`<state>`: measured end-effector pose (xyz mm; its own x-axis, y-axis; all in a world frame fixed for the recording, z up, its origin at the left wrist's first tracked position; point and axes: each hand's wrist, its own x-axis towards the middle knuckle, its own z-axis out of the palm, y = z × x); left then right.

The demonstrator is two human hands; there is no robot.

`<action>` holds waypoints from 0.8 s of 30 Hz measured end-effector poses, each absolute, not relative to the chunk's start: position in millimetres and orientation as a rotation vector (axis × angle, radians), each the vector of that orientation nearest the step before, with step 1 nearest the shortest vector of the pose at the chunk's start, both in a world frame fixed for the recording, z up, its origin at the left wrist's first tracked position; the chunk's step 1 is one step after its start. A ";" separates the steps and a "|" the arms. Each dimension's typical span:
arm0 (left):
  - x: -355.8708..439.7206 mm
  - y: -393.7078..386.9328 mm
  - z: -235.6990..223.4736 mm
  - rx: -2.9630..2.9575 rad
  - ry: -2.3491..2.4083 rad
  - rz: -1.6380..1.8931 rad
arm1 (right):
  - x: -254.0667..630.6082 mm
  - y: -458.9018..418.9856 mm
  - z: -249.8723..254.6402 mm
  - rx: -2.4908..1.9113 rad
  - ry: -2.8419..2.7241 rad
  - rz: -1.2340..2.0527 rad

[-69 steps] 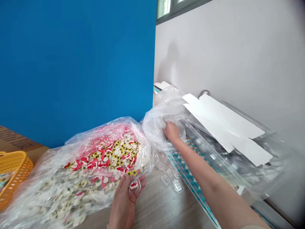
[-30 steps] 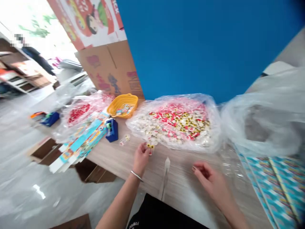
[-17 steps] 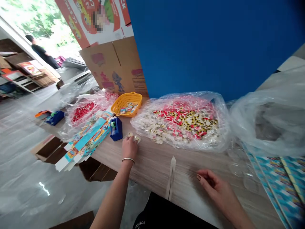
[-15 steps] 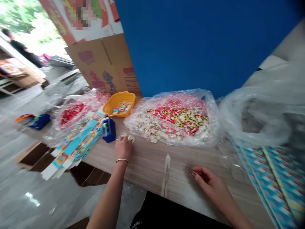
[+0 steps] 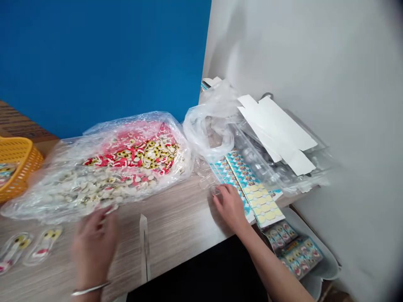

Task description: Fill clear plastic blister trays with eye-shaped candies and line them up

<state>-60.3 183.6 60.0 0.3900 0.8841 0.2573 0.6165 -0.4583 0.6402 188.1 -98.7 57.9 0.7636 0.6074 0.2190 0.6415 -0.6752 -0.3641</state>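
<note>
My left hand (image 5: 94,241) hovers over the wooden table (image 5: 176,226) in front of a big clear bag of small red, yellow and white sweets (image 5: 103,163); it is smeared by motion. Two filled clear blister packs (image 5: 30,247) lie on the table to its left. My right hand (image 5: 229,205) rests at the edge of the printed teal and yellow card sheets (image 5: 252,188), its fingers curled at a small clear blister shell (image 5: 215,191) beside them. Whether it grips the shell is hidden.
A yellow basket (image 5: 17,165) stands at the far left. A crumpled clear bag (image 5: 214,126) and clear trays under flat white cardboard (image 5: 277,130) lie at the right against the white wall. A tub of small packets (image 5: 296,251) sits below the table edge. A blue panel stands behind.
The view has swung back to the right. My left hand has left the blister packs beside the tape dispenser and drawn back. My right hand has reached forward to the card sheets.
</note>
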 end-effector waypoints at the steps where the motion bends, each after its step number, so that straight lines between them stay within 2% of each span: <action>1: -38.4 164.7 59.0 2.220 1.142 0.802 | 195.4 -93.8 56.5 -2.560 -0.990 -0.136; 4: 22.0 113.3 52.2 2.085 0.795 0.642 | 216.3 -74.8 54.6 -2.642 -1.052 -0.145; 10: 89.8 65.0 40.6 2.007 0.635 0.475 | 245.6 -55.6 51.3 -2.585 -1.204 -0.029; 19: 110.9 67.5 43.2 2.509 0.541 0.220 | 233.5 -33.7 39.7 -2.281 -1.440 0.116; 24: 100.2 71.8 40.3 2.472 0.627 0.173 | 230.0 -17.7 52.6 -2.188 -1.302 0.131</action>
